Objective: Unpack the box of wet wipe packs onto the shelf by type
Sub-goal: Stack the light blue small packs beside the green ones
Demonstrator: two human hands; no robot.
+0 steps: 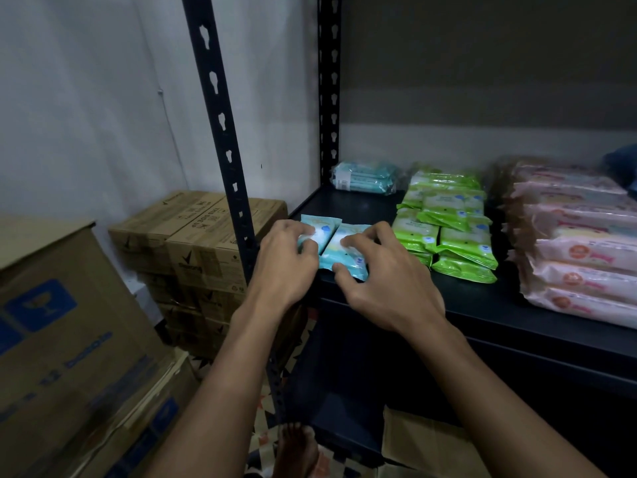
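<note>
Two light blue wet wipe packs lie side by side at the front left corner of the dark shelf (482,301). My left hand (286,260) grips the left blue pack (319,227). My right hand (382,277) grips the right blue pack (346,255) with thumb at its near edge. Further back on the shelf lies a bundle of blue packs (365,177). Green packs (448,225) are stacked in the middle, and pink packs (579,246) are stacked at the right.
A slotted black shelf post (224,139) stands just left of my left hand. Brown cartons (193,236) are stacked against the white wall, and a large carton with blue print (62,332) is at the left. An open cardboard box (424,443) sits on the floor below, beside my foot (296,450).
</note>
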